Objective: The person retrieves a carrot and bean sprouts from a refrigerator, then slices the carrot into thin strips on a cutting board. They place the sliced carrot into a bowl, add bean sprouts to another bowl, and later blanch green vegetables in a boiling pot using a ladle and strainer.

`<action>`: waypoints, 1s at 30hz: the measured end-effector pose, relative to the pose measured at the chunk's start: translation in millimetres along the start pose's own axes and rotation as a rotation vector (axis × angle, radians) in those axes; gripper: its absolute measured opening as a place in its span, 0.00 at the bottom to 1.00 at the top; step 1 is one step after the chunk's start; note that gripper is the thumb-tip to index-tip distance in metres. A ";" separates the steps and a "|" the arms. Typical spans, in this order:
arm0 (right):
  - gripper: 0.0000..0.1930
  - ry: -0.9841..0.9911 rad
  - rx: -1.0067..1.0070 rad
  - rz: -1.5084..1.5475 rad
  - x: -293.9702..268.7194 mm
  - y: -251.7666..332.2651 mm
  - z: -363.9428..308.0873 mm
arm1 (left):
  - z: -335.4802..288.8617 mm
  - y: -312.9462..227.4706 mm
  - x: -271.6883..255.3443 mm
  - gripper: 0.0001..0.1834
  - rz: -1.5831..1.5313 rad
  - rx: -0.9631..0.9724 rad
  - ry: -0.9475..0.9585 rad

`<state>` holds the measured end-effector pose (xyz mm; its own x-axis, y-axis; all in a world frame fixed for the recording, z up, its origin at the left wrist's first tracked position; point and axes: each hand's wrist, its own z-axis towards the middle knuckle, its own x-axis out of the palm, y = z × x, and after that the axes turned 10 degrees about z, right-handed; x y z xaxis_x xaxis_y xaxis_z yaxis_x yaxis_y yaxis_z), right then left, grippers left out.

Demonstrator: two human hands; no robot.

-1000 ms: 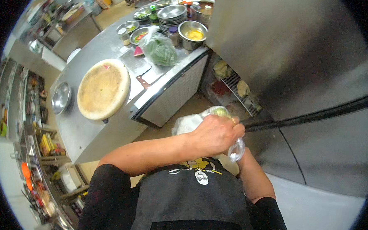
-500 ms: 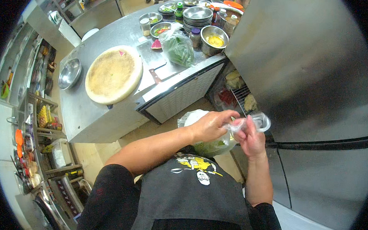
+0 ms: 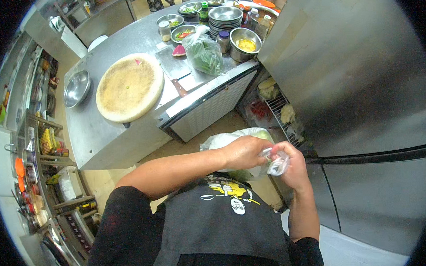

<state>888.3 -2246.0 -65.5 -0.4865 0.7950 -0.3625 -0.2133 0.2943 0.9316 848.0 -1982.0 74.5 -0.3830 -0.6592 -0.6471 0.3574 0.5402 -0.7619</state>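
Note:
In front of my apron, a see-through plastic bag with pale green and white contents hangs partly hidden behind my left hand and forearm. My left hand is closed on the gathered neck of this bag, its fingertips pinching the film. Close against it, my right hand grips the twisted, crumpled end of the same neck. What exactly the bag contains is too covered to make out.
The steel counter bears a round chopping board, a cleaver, a bag of greens, stacked steel plates and a bowl of yellow food. A wire rack stands beside the steel cabinet at right.
My right hand has come down and closer to the left, and its fingers have closed around the loose bag end. The bag's neck is now bunched between both hands.

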 end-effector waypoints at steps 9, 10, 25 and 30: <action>0.08 0.166 -0.316 -0.246 14.4 113.6 -4.6 | -12.7 16.5 10.0 0.13 -0.346 -0.119 0.078; 0.08 0.184 -0.322 -0.275 15.6 157.4 1.2 | -11.3 22.4 12.4 0.13 -0.444 -0.136 0.087; 0.09 0.078 -0.675 -0.540 -58.0 325.6 16.9 | 3.9 -99.0 -115.4 0.08 0.527 0.481 -0.374; 0.13 -0.286 -0.385 -0.547 -68.3 224.6 -23.5 | 0.0 2.0 -110.8 0.05 0.280 -0.111 -0.456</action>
<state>853.7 -2246.6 167.9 0.0043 0.7103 -0.7038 -0.6717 0.5235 0.5242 891.1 -1907.9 144.7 0.1312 -0.6290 -0.7662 0.2912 0.7633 -0.5768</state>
